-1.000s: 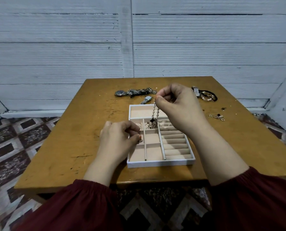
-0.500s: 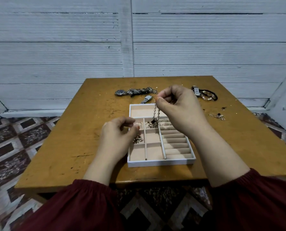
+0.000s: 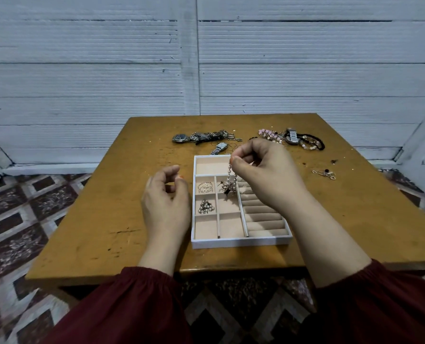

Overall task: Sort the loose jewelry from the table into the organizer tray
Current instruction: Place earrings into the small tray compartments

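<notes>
A beaded chain (image 3: pixel 229 173) is pinched between thumb and forefinger of the right hand (image 3: pixel 263 175), the grip clamped on its upper end. Its lower end is hung into a middle compartment of the organizer tray (image 3: pixel 241 242). The left hand (image 3: pixel 165 199) is held just left of the tray, its grip loosely apart, with nothing held. Pearl pieces (image 3: pixel 205 206) are seen in the left compartments. Watches (image 3: pixel 180 138) and bracelets (image 3: pixel 305 141) are spread on the far table (image 3: pixel 102 219).

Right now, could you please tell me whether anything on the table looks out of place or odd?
Nothing looks spilled or broken. One small jewelry piece lies alone on the table, right of the organizer tray, apart from the heaps along the far edge, so it could be overlooked.
</notes>
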Tool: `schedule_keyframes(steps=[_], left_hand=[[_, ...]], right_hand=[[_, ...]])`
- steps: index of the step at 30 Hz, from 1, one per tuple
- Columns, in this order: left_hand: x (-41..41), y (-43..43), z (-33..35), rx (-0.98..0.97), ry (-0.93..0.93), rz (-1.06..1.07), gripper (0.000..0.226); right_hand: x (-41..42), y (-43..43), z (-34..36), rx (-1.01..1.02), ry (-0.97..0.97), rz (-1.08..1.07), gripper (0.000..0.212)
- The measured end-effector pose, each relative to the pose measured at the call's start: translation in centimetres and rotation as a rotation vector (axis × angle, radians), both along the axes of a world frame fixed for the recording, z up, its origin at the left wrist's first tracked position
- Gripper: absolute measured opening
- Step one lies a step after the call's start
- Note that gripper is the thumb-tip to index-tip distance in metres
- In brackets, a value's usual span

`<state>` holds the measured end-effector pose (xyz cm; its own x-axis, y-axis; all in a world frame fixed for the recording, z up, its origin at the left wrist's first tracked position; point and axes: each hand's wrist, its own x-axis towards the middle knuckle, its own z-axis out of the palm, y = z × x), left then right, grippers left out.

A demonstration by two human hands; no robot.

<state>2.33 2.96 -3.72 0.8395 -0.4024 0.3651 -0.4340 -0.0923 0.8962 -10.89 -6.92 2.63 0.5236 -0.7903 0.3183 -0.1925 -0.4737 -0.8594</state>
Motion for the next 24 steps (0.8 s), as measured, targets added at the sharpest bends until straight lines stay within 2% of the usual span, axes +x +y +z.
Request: schedule_keyframes(steps=[13,19,24], left_hand=[[0.1,0.3,0.0,-0.056,0.007,0.008,0.017],[0.1,0.3,0.0,-0.049,0.002,0.010,0.017],[0.1,0.3,0.0,-0.064,0.005,-0.004,0.016]], right_hand=[[-0.1,-0.3,-2.4,0.033,0.113,0.008,0.010],[-0.2,-0.3,-2.7,-0.033,0.262,-0.002,0.007],[-0.3,0.0,-2.6,-0.144,0.463,-0.007,0.005]])
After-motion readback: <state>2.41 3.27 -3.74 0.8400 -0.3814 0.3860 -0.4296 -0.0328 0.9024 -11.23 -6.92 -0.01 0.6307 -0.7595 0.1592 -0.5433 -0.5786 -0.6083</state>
